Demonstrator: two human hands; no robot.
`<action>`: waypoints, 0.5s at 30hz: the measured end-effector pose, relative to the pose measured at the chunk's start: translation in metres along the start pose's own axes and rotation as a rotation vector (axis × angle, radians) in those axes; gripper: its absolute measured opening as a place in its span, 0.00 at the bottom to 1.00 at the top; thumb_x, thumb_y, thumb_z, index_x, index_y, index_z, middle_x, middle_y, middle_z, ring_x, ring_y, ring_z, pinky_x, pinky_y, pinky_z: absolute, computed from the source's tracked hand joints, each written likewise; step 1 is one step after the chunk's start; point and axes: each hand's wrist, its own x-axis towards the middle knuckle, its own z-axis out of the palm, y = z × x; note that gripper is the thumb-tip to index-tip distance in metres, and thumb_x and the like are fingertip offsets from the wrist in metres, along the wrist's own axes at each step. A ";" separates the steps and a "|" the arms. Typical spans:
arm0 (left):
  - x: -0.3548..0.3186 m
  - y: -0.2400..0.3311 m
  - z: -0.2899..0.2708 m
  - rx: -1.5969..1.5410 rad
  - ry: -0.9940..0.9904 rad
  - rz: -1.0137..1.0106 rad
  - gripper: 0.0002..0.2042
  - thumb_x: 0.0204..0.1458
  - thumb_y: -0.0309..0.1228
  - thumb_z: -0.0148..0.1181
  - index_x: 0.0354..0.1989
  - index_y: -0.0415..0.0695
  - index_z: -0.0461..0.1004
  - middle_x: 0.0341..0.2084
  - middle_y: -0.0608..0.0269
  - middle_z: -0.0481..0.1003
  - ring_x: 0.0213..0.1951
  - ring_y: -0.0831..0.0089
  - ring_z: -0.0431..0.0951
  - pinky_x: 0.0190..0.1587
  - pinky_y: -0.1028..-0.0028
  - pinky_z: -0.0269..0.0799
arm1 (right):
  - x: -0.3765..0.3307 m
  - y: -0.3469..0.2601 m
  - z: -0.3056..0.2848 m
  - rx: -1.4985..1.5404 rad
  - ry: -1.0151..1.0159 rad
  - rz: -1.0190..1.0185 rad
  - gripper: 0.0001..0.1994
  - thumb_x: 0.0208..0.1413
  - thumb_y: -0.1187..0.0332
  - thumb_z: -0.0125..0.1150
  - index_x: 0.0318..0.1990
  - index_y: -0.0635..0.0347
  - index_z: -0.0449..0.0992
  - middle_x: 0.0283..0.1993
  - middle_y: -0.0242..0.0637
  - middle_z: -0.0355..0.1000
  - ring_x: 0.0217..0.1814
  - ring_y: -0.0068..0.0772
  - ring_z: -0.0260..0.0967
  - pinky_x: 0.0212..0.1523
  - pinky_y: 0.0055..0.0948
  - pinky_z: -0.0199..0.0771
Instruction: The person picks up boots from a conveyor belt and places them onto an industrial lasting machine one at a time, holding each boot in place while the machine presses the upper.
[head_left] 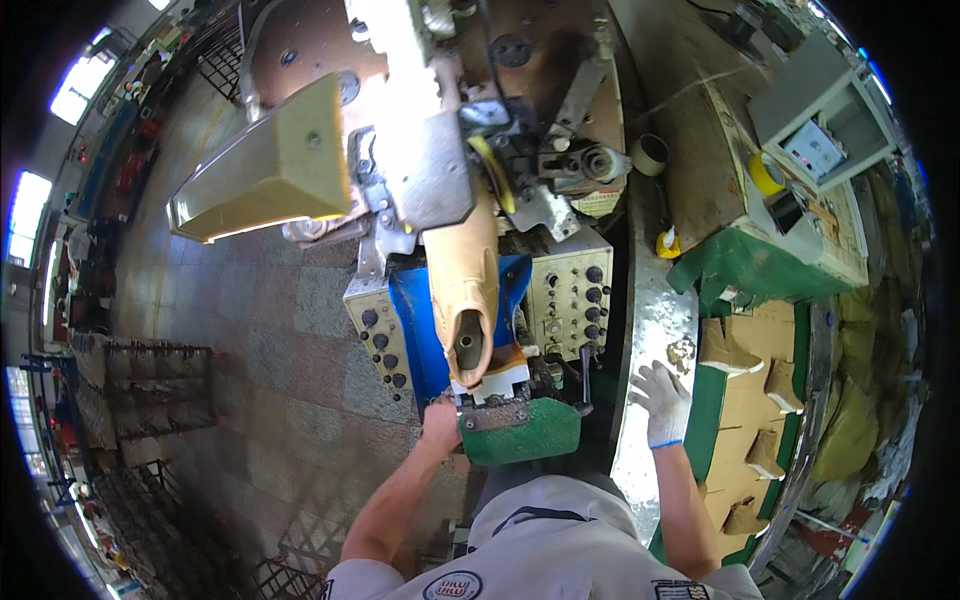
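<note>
A tan shoe upper [463, 275] sits in the machine [420, 150] in front of me, its toe end under the metal head and its round opening facing me. Below its heel are a white block [492, 385] and a green padded cover [522, 432]. My left hand [440, 424], bare, is against the machine's front just left of that cover; its fingertips are hidden, so its grip does not show. To the right, my right hand [660, 400] wears a white glove with a blue cuff. Its fingers are spread over a worn metal ledge [640, 465], holding nothing.
Control panels with black knobs [572, 300] flank the machine. Right of the ledge, several tan shoes [728, 348] lie on a cardboard-lined green conveyor. Beyond stands a green-draped bench [770, 262] with a yellow tape roll [766, 174]. Dark racks [150, 390] stand on the tiled floor at left.
</note>
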 end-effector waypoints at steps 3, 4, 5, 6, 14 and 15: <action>0.028 0.134 -0.128 0.345 -0.278 -0.090 0.21 0.48 0.41 0.68 0.39 0.31 0.80 0.32 0.39 0.80 0.36 0.44 0.82 0.41 0.54 0.78 | 0.000 -0.004 -0.009 0.097 -0.081 -0.030 0.25 0.69 0.64 0.58 0.65 0.75 0.66 0.53 0.55 0.76 0.48 0.50 0.81 0.39 0.38 0.85; 0.015 0.162 -0.168 0.266 -0.183 -0.176 0.21 0.47 0.39 0.69 0.41 0.31 0.80 0.33 0.40 0.81 0.36 0.47 0.83 0.41 0.56 0.79 | -0.006 -0.014 -0.003 0.088 -0.087 -0.027 0.26 0.68 0.64 0.59 0.65 0.76 0.65 0.53 0.55 0.76 0.48 0.49 0.81 0.39 0.37 0.85; -0.001 0.192 -0.209 0.185 -0.085 -0.267 0.20 0.47 0.36 0.70 0.43 0.31 0.81 0.33 0.41 0.82 0.36 0.50 0.85 0.42 0.58 0.79 | -0.015 -0.026 0.005 0.077 -0.098 -0.019 0.26 0.67 0.64 0.59 0.65 0.77 0.65 0.53 0.55 0.76 0.48 0.49 0.81 0.39 0.37 0.85; -0.011 0.249 -0.254 -0.055 -0.099 -0.445 0.21 0.47 0.31 0.70 0.49 0.31 0.81 0.36 0.46 0.84 0.36 0.61 0.85 0.43 0.65 0.79 | -0.026 -0.036 0.007 0.068 -0.120 -0.023 0.27 0.67 0.64 0.61 0.65 0.78 0.65 0.53 0.56 0.76 0.48 0.48 0.81 0.40 0.36 0.85; -0.067 0.331 -0.279 -0.774 0.372 -0.183 0.14 0.47 0.26 0.59 0.40 0.33 0.82 0.27 0.57 0.80 0.30 0.65 0.80 0.37 0.66 0.77 | -0.074 -0.039 0.076 0.303 -0.966 -0.315 0.27 0.69 0.49 0.54 0.61 0.64 0.76 0.66 0.45 0.72 0.74 0.43 0.64 0.72 0.44 0.64; -0.055 0.358 -0.264 -0.539 0.288 -0.154 0.14 0.50 0.29 0.59 0.42 0.35 0.82 0.30 0.55 0.80 0.32 0.60 0.81 0.39 0.61 0.78 | -0.085 -0.045 0.088 0.726 -1.051 0.067 0.33 0.69 0.43 0.54 0.66 0.64 0.72 0.69 0.46 0.70 0.74 0.42 0.63 0.72 0.43 0.64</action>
